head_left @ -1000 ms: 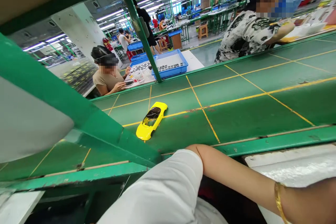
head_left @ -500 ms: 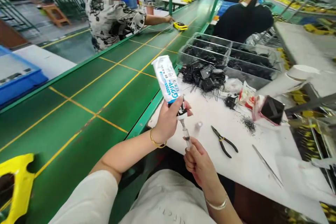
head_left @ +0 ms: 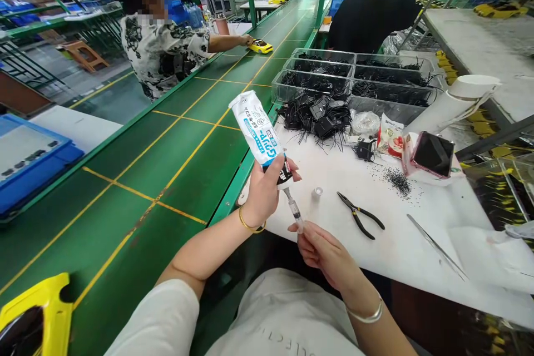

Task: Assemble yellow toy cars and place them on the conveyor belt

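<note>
Head view: two bare hands meet at the near edge of a white table [head_left: 340,169], beside a green belt [head_left: 137,172]. The left hand [head_left: 263,192] is closed around the lower part of a white, blue and black tube [head_left: 255,127], whose flat end leans up and to the left while its nozzle points down. The right hand [head_left: 324,247], just below and to the right, pinches a small clear syringe [head_left: 295,211] by its lower end, between thumb and fingers. The nozzle meets the syringe's upper end between the hands; how far it reaches inside is too small to tell.

Just right of the grip, a small pale cylinder [head_left: 317,194] is on the table. Past it lie black pliers [head_left: 354,210], handles apart, and farther right, slim tweezers [head_left: 429,239]. Beyond the pliers are scattered black specks [head_left: 398,182], then a phone [head_left: 434,154] and a packet [head_left: 391,134]. Ahead of the grip, a heap of black wired parts [head_left: 323,117] lies beside a clear divided tray [head_left: 287,88] holding more.

Left of the grip, well apart, a yellow shell [head_left: 60,311] is on the belt, partly out of view. Far ahead, a co-worker's hand [head_left: 247,40] touches a yellow car [head_left: 261,47]. Across the belt is a blue bin [head_left: 67,158].
</note>
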### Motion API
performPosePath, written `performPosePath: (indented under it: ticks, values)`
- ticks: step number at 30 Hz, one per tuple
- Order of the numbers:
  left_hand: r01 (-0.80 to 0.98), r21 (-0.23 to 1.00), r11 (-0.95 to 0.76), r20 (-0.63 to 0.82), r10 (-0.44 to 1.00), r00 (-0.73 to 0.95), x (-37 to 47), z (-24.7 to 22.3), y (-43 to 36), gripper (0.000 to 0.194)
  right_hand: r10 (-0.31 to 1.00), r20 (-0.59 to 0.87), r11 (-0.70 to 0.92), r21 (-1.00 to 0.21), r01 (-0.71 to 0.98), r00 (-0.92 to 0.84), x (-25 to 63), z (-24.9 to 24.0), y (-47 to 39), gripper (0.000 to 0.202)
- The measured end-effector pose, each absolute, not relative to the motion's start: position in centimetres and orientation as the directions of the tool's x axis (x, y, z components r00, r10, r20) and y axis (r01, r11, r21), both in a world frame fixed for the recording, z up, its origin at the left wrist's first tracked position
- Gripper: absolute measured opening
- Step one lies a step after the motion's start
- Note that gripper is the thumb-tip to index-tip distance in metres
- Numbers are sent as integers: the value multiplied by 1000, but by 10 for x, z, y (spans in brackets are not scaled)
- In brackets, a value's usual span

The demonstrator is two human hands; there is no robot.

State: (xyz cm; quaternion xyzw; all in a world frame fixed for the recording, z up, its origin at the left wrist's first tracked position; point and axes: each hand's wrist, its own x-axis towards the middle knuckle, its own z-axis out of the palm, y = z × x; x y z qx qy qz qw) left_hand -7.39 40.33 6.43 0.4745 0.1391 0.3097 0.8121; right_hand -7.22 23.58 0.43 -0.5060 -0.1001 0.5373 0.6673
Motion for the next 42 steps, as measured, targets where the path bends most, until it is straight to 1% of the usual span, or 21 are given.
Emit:
performPosePath:
  ticks: [6, 11, 15, 21, 25, 30, 42]
  values:
    - [-390, 832, 396, 51, 644, 763, -75, 67, 404, 30, 744, -334, -29, -881, -472, 579, -84, 6, 240, 48]
    - [-402, 827, 392, 60, 650, 757, -78, 72, 404, 32, 713, -318, 9, -887, -461, 625, -89, 7, 243, 49]
    - [-409, 835, 367, 75, 662, 746, -80, 74, 402, 33, 725, -314, 13, -884, -468, 613, -87, 4, 244, 52]
    - [-441, 827, 350, 120, 656, 745, -79, 73, 401, 26, 710, -369, 27, -837, -547, 600, -88, 8, 245, 52]
    - [-439, 821, 364, 106, 659, 744, -78, 70, 402, 27, 709, -402, 10, -815, -579, 579, -86, 7, 245, 54]
    - [-432, 825, 365, 99, 659, 746, -78, 69, 403, 28, 744, -404, -17, -808, -589, 532, -82, -3, 244, 61]
    - [-430, 823, 371, 97, 654, 750, -79, 69, 402, 27, 742, -419, -27, -798, -602, 523, -83, -7, 242, 61]
